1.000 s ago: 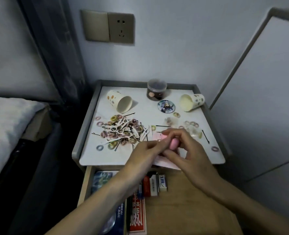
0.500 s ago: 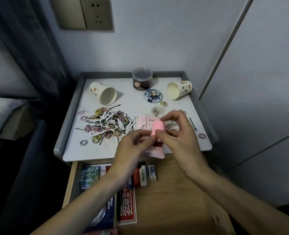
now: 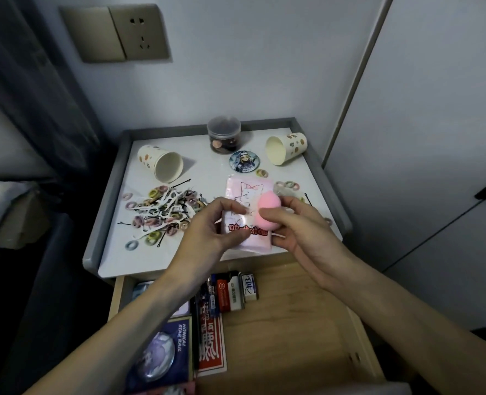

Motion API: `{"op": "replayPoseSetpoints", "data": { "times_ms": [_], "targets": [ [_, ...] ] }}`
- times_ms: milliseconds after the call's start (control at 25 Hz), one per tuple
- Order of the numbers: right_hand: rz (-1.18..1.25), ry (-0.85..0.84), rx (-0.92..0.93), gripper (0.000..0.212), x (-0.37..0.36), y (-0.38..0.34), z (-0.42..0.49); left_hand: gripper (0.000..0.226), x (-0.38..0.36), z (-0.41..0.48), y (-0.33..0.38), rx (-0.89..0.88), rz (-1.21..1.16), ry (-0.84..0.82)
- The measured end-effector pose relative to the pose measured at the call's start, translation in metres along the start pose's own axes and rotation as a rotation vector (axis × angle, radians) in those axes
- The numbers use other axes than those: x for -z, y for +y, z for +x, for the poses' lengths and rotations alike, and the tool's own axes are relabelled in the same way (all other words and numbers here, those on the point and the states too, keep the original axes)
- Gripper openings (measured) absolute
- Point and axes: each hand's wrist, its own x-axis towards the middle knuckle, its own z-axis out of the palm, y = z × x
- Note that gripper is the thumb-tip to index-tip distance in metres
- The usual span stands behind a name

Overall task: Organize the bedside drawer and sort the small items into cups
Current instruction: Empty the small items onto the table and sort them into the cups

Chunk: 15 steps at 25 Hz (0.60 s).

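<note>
My left hand [image 3: 210, 226] grips the left edge of a pink packet [image 3: 249, 195] with a cat drawing, held above the front of the nightstand top [image 3: 207, 260]. My right hand [image 3: 298, 229] pinches a pink egg-shaped sponge [image 3: 267, 212] against the packet's right side. Two spotted paper cups lie on their sides: one at the back left [image 3: 162, 163], one at the back right [image 3: 286, 148]. A heap of small hair ties, hairpins and floss picks [image 3: 162, 212] covers the left of the top. The wooden drawer [image 3: 293, 323] below stands open.
A clear lidded jar [image 3: 224, 134] and a round badge [image 3: 244, 161] stand at the back. A few hair ties [image 3: 287, 184] lie on the right. Erasers and small boxes [image 3: 233, 292], a red card pack [image 3: 212, 346] and a blue box [image 3: 162, 354] fill the drawer's left side.
Both hands have lifted the packet and the sponge a little higher and further over the nightstand. More of the packet's cat drawing shows now. The camera has tilted and drawn closer.
</note>
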Motion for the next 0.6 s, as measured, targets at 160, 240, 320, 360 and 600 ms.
{"op": "replayPoseSetpoints", "data": {
  "times_ms": [160, 240, 320, 360, 600],
  "targets": [
    [0.123, 0.093, 0.024, 0.037, 0.024, -0.018, 0.004, 0.025, -0.002, 0.021, 0.003, -0.039, 0.177, 0.095],
    [0.197, 0.204, 0.072, 0.041, 0.038, -0.027, 0.006, 0.027, 0.004, 0.032, -0.01, -0.069, 0.629, 0.192],
    [0.213, 0.257, 0.1, 0.044, 0.046, -0.029, 0.006, 0.035, -0.001, 0.039, -0.027, -0.052, 1.004, 0.139],
    [0.208, 0.255, 0.107, 0.046, 0.048, -0.029, 0.005, 0.04, -0.007, 0.041, -0.035, -0.043, 1.102, 0.116],
    [0.188, 0.228, 0.12, 0.045, 0.055, -0.029, -0.001, 0.054, -0.026, 0.063, -0.035, 0.012, 1.225, 0.082]
  ]
}}
